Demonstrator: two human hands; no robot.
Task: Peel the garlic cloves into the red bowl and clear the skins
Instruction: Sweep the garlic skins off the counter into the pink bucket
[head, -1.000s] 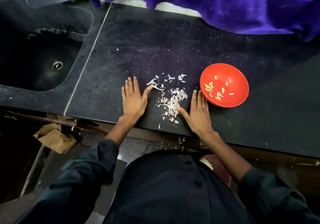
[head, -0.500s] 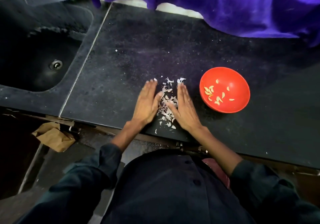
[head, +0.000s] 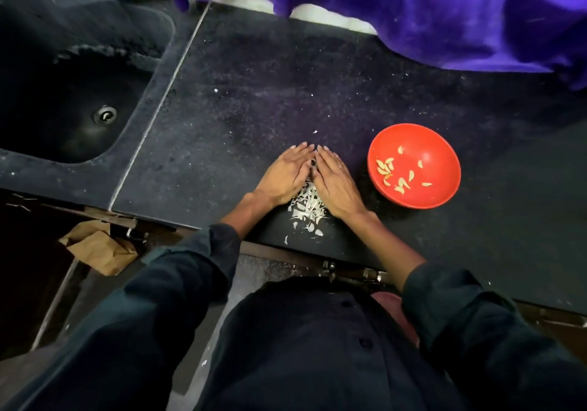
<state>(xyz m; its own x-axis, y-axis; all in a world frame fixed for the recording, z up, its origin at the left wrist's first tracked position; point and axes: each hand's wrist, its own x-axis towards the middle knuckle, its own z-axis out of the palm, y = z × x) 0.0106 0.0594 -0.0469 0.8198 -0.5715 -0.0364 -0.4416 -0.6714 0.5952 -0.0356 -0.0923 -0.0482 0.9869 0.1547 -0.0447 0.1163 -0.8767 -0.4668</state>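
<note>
1. While pressed flat on the dark counter (head: 317, 71), left hand (head: 283, 175) and right hand (head: 335, 185) angled toward each other, fingertips nearly meeting at the far end, wrists spread apart at the near end.
2. Fingers of both hands straight and together; nothing curled round or pinched. Both hands flat and open, palms down.
3. Garlic skins (head: 306, 202) heaped in the wedge between the two palms, touching the inner edges of both hands; part of the heap hidden under the hands.
4. Several loose skin flakes (head: 309, 231) just nearward of the heap, between the wrists, close to the counter's front edge.
5. One stray flake (head: 315, 131) lying just beyond the fingertips.
6. Red bowl (head: 414, 165) upright on the counter just to the right of the right hand, not touching it.
7. Peeled garlic cloves (head: 397, 174) scattered over the bowl's floor, roughly a dozen, pale yellow.
8. Ring seen on one finger of the right hand.
9. Dark sink (head: 79, 93) well to the left of the left hand, drain visible.
10. Purple cloth (head: 413, 13) hanging along the far side of the counter, well beyond the fingertips.
11. Crumpled brown paper (head: 98, 248) below counter level, left of the left forearm.
</note>
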